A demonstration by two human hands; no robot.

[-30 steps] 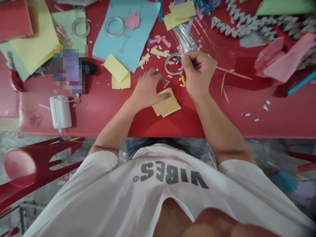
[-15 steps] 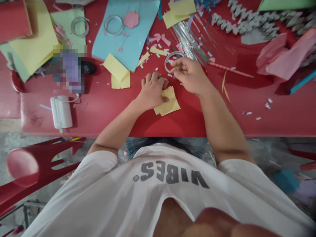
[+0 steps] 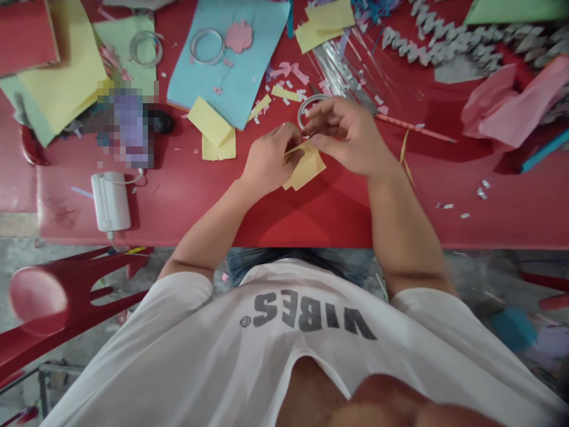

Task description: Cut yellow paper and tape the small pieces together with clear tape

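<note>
My left hand [image 3: 270,159] is closed on small yellow paper pieces [image 3: 307,171], its thumb lying over them and its fingers tucked behind. The pieces overlap and are tilted up a little from the red table. At their top right corner is my right hand [image 3: 351,137], its fingers curved and apart from the thumb. Whether its thumb touches the paper, I cannot tell. Just behind its fingertips lies a roll of clear tape [image 3: 304,110], partly hidden by the hand.
Yellow paper pieces [image 3: 211,127] lie left of my hands, by a blue sheet [image 3: 191,83] bearing another tape roll [image 3: 207,46] and a pink paper flower [image 3: 239,37]. A striped pencil [image 3: 418,128] and pink tissue paper [image 3: 511,107] lie right. A white power bank [image 3: 111,201] sits near the front edge.
My left hand has gone from resting flat on the yellow pieces to gripping them, and they have lifted and shifted up. My right hand has moved slightly closer to their top edge.
</note>
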